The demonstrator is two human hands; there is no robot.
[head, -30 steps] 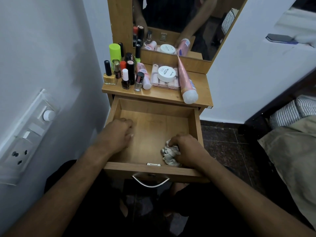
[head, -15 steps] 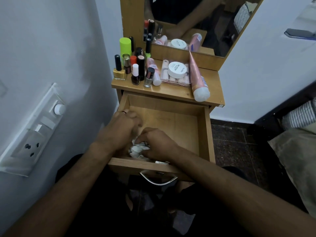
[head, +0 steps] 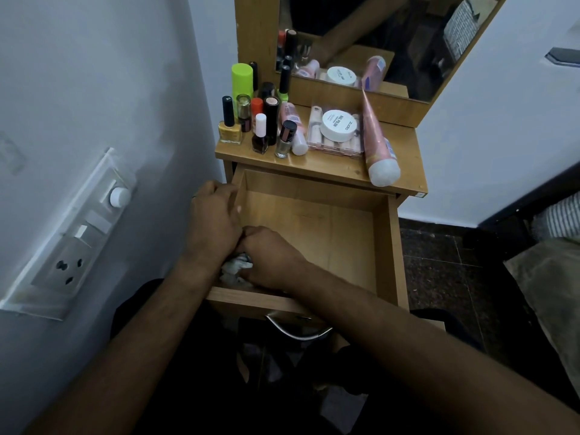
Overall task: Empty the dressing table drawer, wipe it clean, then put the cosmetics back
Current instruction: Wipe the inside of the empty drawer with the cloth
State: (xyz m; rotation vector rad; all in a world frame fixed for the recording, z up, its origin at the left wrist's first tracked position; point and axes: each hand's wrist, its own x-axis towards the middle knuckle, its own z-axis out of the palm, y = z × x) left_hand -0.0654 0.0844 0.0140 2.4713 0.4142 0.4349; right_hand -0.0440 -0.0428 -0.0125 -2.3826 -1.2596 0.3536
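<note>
Wiping the drawer (head: 314,233) well means pressing the tissue (head: 236,267), clenched in the right hand (head: 271,257), into the near-left corner while the left hand (head: 215,221), fingers curled over the side wall, steadies it.

White jar lid (head: 338,124) – "NAIL POLISH", "ZUDIO"; smaller print unreadable.

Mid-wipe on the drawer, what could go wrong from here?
1. The pink tube lies with its cap at the tabletop's front edge above the open drawer; a jolt might roll it in.
2. The right hand wipes the near-left corner with the cloth; the far corners may get skipped.
</note>
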